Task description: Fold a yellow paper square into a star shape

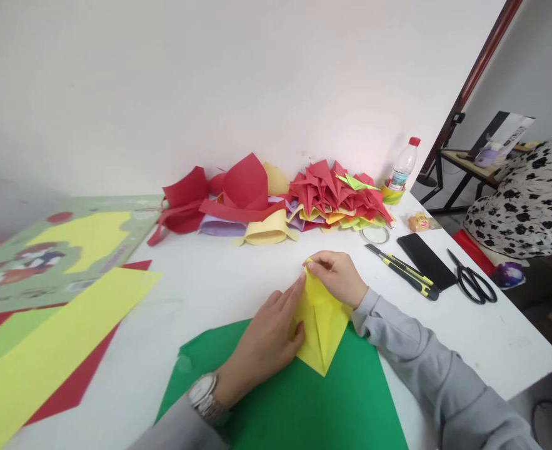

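**Green sheet below, one yellow fold, two hands**

Big green paper sheet (304, 406) lies closest, flat on the white table (210, 287). On its top edge sits one folded yellow paper (322, 325). It is shaped like a kite, with its sharp tip pointing at the person.

Two hands work on it. The left hand (264, 340) has one silver wrist watch (204, 394) on it. This hand lies flat with its fingers pressed together and pushes down on the left side of the fold. The right hand (339, 275) pinches the top corner of the folded yellow paper between thumb and fingers. Both arms wear grey sleeves.

To the right lie one yellow and black cutting knife (402, 270), one flat black rectangle (426, 259) and one pair of black scissors (472, 281), side by side. One clear roll of tape (375, 234) lies just behind the knife. One plastic bottle with a red cap (403, 165) stands at the back by the wall. Beside it is a heap of folded red, yellow and purple paper shapes (336, 194), too many to count.

On the left, one long yellow paper strip (55, 350) lies on top of one red paper sheet (79, 375). One green printed card (45, 250) lies behind them.
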The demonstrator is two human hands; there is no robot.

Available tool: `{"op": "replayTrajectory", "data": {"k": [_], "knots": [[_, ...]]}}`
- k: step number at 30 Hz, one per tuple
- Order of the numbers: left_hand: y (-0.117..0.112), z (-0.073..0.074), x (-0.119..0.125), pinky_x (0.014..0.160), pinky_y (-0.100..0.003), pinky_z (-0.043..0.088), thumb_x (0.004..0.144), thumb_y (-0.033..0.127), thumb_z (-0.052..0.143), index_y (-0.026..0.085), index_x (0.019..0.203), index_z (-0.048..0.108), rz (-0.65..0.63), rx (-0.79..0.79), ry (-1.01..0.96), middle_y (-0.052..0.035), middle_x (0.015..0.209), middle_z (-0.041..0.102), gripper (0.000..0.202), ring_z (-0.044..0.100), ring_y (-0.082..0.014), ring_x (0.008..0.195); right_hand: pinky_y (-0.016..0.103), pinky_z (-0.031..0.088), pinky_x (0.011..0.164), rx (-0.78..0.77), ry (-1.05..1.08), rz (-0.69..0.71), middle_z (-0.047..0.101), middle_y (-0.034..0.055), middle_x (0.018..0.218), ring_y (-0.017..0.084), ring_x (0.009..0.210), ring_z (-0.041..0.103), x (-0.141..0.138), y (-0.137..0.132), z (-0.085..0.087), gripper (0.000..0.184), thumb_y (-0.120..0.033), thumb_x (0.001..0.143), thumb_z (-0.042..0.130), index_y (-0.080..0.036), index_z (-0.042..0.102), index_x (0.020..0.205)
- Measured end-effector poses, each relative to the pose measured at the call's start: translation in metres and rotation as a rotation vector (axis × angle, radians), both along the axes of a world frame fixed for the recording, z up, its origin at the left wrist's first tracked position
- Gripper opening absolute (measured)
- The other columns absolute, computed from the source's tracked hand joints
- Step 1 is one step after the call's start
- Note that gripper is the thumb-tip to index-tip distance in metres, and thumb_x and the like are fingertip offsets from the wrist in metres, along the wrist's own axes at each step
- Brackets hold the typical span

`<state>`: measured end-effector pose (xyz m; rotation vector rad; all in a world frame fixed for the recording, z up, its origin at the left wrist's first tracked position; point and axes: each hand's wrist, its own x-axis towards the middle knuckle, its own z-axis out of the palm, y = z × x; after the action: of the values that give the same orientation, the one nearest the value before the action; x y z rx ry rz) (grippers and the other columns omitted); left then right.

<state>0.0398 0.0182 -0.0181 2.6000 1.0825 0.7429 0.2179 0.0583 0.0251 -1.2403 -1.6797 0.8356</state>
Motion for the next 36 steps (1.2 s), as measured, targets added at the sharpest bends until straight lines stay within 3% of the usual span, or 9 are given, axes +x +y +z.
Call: {"op": "replayTrajectory", "data": {"k": [10, 22, 29, 36], "knots": [[-0.001, -0.0007, 0.0029, 0.085, -0.042, 0.049, 0.078, 0.008, 0.047, 0.02, 0.155, -0.004, 0.03, 0.025, 0.028, -0.0135, 0.131, 0.057, 0.093, 0.056, -0.0258, 0.092, 0.023, 0.046, 0.067, 0.035, -0.06, -0.088, 0.07, -0.0005, 0.071, 0.014, 0.068, 0.062, -0.0055, -0.005, 0.0016, 0.017, -0.028, 0.084, 0.065, -0.018, 0.071, 0.071], [-0.0007, -0.001, 0.0036, 0.085, -0.041, 0.049, 0.077, 0.006, 0.047, 0.022, 0.155, -0.007, 0.03, 0.035, 0.033, -0.0132, 0.137, 0.054, 0.096, 0.057, -0.0256, 0.092, 0.022, 0.046, 0.067, 0.059, -0.069, -0.096, 0.069, 0.0, 0.071, 0.014, 0.069, 0.061, -0.0065, -0.0054, 0.0012, 0.024, -0.026, 0.088, 0.056, -0.019, 0.069, 0.07], [-0.0009, -0.0017, 0.0036, 0.084, -0.041, 0.05, 0.078, 0.006, 0.047, 0.023, 0.154, -0.01, 0.024, 0.026, 0.03, -0.0132, 0.141, 0.051, 0.097, 0.057, -0.025, 0.092, 0.025, 0.047, 0.078, 0.055, -0.054, -0.088, 0.073, 0.0019, 0.084, 0.015, 0.081, 0.065, -0.0054, -0.0053, 0.0026, 0.025, -0.022, 0.092, 0.05, -0.019, 0.071, 0.078], [-0.0006, -0.0037, 0.003, 0.087, -0.042, 0.049, 0.078, 0.006, 0.046, 0.021, 0.155, -0.008, 0.021, 0.044, 0.028, -0.0139, 0.143, 0.05, 0.095, 0.058, -0.0261, 0.095, 0.024, 0.046, 0.071, 0.046, -0.038, -0.116, 0.069, 0.0003, 0.073, 0.014, 0.071, 0.061, -0.0053, -0.0054, 0.0027, 0.031, -0.031, 0.093, 0.048, -0.018, 0.068, 0.074]]}}
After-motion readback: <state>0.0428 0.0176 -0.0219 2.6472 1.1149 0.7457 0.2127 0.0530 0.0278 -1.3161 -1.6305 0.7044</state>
